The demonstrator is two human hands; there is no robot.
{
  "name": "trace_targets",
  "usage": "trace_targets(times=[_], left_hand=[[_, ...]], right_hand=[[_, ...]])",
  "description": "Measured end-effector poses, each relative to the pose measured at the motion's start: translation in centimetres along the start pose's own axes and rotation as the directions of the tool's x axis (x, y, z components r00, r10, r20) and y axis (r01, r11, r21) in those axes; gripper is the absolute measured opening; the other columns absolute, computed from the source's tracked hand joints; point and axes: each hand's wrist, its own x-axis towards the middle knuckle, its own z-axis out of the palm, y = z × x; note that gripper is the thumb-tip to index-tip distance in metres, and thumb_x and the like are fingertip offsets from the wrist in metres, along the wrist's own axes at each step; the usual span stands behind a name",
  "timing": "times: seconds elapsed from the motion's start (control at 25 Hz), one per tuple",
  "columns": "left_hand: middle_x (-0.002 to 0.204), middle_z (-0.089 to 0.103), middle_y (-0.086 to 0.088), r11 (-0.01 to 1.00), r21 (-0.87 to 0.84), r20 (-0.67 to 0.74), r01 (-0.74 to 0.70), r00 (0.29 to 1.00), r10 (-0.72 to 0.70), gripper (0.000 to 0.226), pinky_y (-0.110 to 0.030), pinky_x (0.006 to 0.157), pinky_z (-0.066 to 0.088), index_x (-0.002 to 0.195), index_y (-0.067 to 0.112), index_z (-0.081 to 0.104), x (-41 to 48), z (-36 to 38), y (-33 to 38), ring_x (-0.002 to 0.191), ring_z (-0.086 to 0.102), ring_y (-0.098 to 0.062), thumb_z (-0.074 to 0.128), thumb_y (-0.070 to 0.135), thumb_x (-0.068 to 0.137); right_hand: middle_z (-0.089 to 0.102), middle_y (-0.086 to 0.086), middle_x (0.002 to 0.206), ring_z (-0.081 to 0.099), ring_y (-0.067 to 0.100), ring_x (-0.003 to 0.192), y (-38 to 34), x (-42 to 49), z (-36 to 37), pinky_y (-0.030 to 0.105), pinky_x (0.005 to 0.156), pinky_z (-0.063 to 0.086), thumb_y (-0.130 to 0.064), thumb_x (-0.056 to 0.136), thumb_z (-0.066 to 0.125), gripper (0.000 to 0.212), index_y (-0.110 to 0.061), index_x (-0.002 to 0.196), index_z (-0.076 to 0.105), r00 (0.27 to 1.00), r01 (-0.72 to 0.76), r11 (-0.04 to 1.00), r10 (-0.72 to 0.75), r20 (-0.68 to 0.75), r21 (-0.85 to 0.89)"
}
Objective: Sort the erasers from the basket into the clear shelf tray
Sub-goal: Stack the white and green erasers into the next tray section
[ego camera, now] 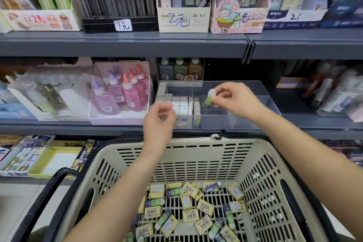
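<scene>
- Two bare hands reach over the basket (275, 165) toward the middle shelf (117, 124); one eraser is in hand, and the loose erasers (196, 208) in the basket are too many and too overlapped to count exactly, roughly thirty.
- The right hand (237, 98) is raised over the clear tray (255, 92), wrist bent down, fingertips pinching a green-and-white eraser (209, 97) that hangs upright above the tray's open middle section.
- The left hand (159, 122) hovers in front of the tray's lower left corner, fingers loosely curled inward; it is blurred, and whether it holds anything I cannot tell.
- The tray sits on the middle shelf and holds neat rows of pale, boxed erasers (180, 104) packed against its left side, with a row of rounder ones beside them; its right part is bare.
- The beige slotted basket, with black handles, sits below the shelf; its erasers lie scattered on the bottom, yellow boxed ones with barcodes mixed with green and dark-sleeved ones.
- Left of the tray, a clear box holds six glue bottles (121, 92), purple and pink.
</scene>
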Motion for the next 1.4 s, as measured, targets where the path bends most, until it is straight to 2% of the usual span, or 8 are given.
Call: trace_targets(times=[0.2,0.44,0.56,0.76,0.96,1.16,1.28,1.4], left_hand=[[0.113,0.043,0.007,0.927,0.373,-0.009,-0.028,0.999,0.033,0.041,-0.029,0.099,0.039,0.121,0.014,0.050,1.6,-2.4,-2.2,0.112,0.044,-0.013,0.066,0.017,0.084],[0.118,0.048,0.002,0.948,0.319,0.017,0.009,1.000,-0.015,0.042,-0.032,0.096,0.043,0.123,0.015,0.047,1.6,-2.3,-3.5,0.110,0.049,-0.016,0.064,0.014,0.085],[0.119,0.052,-0.003,0.971,0.240,-0.013,0.020,1.000,-0.018,0.037,-0.028,0.091,0.043,0.120,0.018,0.049,0.9,-2.6,-3.1,0.109,0.051,-0.014,0.062,0.013,0.086],[0.110,0.052,0.005,0.985,0.165,-0.072,-0.056,0.995,0.069,0.027,-0.031,0.091,0.045,0.104,0.028,0.050,-2.6,-4.1,-1.9,0.103,0.052,-0.012,0.060,0.010,0.086],[0.105,0.060,0.010,0.922,0.386,0.372,0.038,0.908,-0.193,0.020,-0.012,0.081,0.044,0.101,0.027,0.056,-6.7,-9.7,-1.5,0.095,0.056,0.003,0.064,0.019,0.085],[0.102,0.067,0.002,0.909,0.402,0.399,0.110,0.872,-0.283,0.016,-0.017,0.087,0.048,0.101,0.021,0.063,-9.6,-16.5,-2.0,0.095,0.062,-0.005,0.062,0.015,0.087],[0.102,0.068,-0.003,0.940,0.271,0.307,0.205,0.908,-0.286,0.016,-0.035,0.093,0.049,0.101,0.022,0.062,-10.2,-17.9,-2.8,0.099,0.063,-0.015,0.058,0.014,0.088],[0.108,0.065,0.000,0.941,0.309,0.283,0.137,0.931,-0.229,0.020,-0.032,0.094,0.048,0.107,0.019,0.059,-10.2,-17.4,-3.7,0.101,0.061,-0.013,0.057,0.010,0.090]], right_hand=[[0.067,-0.005,0.086,0.063,0.014,0.088,0.9,0.8,1.7,0.026,0.079,0.047,-0.023,0.089,0.055,0.010,-0.017,0.091,0.063,0.969,0.053,0.952,0.025,0.247,-0.303],[0.067,-0.005,0.084,0.062,0.017,0.085,0.6,1.4,1.6,0.029,0.074,0.048,-0.024,0.089,0.049,0.021,-0.015,0.095,0.066,0.881,0.075,0.919,0.121,0.457,-0.387],[0.062,0.001,0.106,0.056,0.021,0.096,0.6,1.0,2.3,0.032,0.078,0.046,-0.031,0.086,0.053,0.030,-0.016,0.111,0.060,0.867,0.160,0.836,0.136,0.480,-0.525],[0.064,-0.010,0.099,0.059,0.011,0.098,0.9,-0.2,1.1,0.021,0.083,0.041,-0.022,0.086,0.057,0.036,-0.018,0.122,0.056,0.928,0.084,0.914,0.073,0.365,-0.396],[0.065,-0.023,0.087,0.058,-0.013,0.080,0.2,-6.2,3.2,0.004,0.075,0.041,-0.021,0.085,0.063,0.019,-0.036,0.097,0.063,0.978,0.177,0.984,-0.178,0.106,0.013],[0.066,-0.012,0.101,0.062,0.001,0.091,0.7,-11.1,13.8,0.017,0.081,0.049,-0.024,0.090,0.058,0.022,-0.025,0.110,0.064,0.726,0.220,0.971,-0.100,0.681,-0.091],[0.060,0.005,0.120,0.058,0.020,0.105,1.1,-11.7,21.5,0.031,0.085,0.049,-0.020,0.092,0.052,0.033,-0.014,0.125,0.055,0.615,0.308,0.925,-0.014,0.789,-0.224],[0.052,0.011,0.128,0.053,0.030,0.111,1.3,-11.6,27.1,0.040,0.084,0.050,-0.013,0.091,0.047,0.037,-0.014,0.128,0.047,0.629,0.387,0.853,0.033,0.777,-0.349]])
